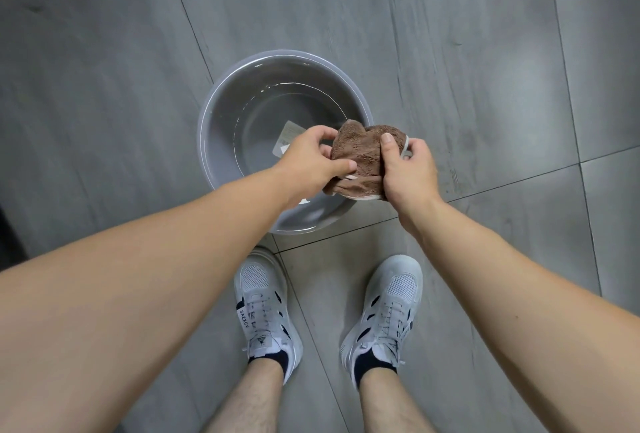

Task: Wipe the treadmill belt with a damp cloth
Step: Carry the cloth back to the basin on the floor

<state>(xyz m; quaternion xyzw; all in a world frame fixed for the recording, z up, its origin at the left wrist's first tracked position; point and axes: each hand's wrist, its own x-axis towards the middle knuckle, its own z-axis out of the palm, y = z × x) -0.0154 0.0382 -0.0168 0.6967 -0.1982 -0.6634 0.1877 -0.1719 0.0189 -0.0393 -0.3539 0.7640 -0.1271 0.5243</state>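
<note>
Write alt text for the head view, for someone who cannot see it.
The left hand and right hand grip a bunched brown cloth over a grey basin of water on a grey tiled floor. The person's grey sneakers stand near it.

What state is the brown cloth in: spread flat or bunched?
Bunched: left hand and right hand hold the cloth crumpled.

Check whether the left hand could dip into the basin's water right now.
Probably yes. The left hand grips the brown cloth together with the right hand, right above the open basin; nothing sits between it and the water, though it is occupied.
</note>
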